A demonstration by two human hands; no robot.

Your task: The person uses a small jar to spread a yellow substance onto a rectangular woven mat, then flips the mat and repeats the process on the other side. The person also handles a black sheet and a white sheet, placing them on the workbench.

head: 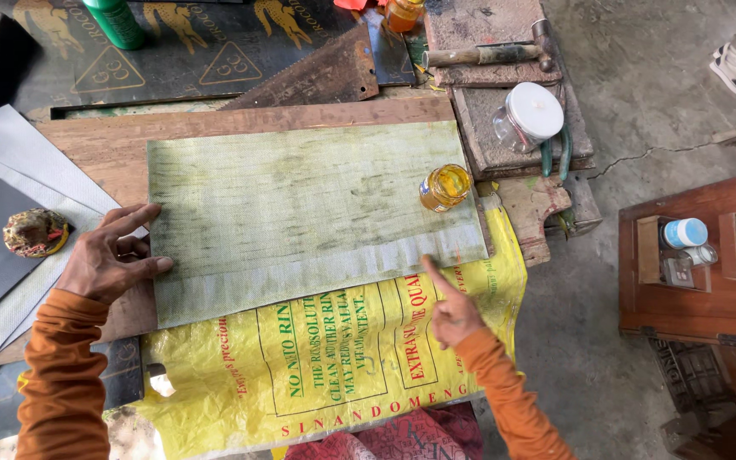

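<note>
A pale green woven sheet (300,204), stained with glue, lies flat on a brown wooden board (104,145). My left hand (112,255) rests open on the board with its fingertips against the sheet's left edge. My right hand (449,307) hovers at the sheet's lower right corner, forefinger stretched out and touching its edge, holding nothing. An open jar of amber glue (445,187) stands on the sheet's right end. Both arms wear orange sleeves.
A yellow printed sack (334,366) lies under the board. Behind are a rusty handsaw (317,77), a hammer (487,53), a white-lidded glass jar (528,115), pliers (555,153) and a green bottle (117,21). A wooden toolbox (696,255) stands at right; a round stained pad (36,232) at left.
</note>
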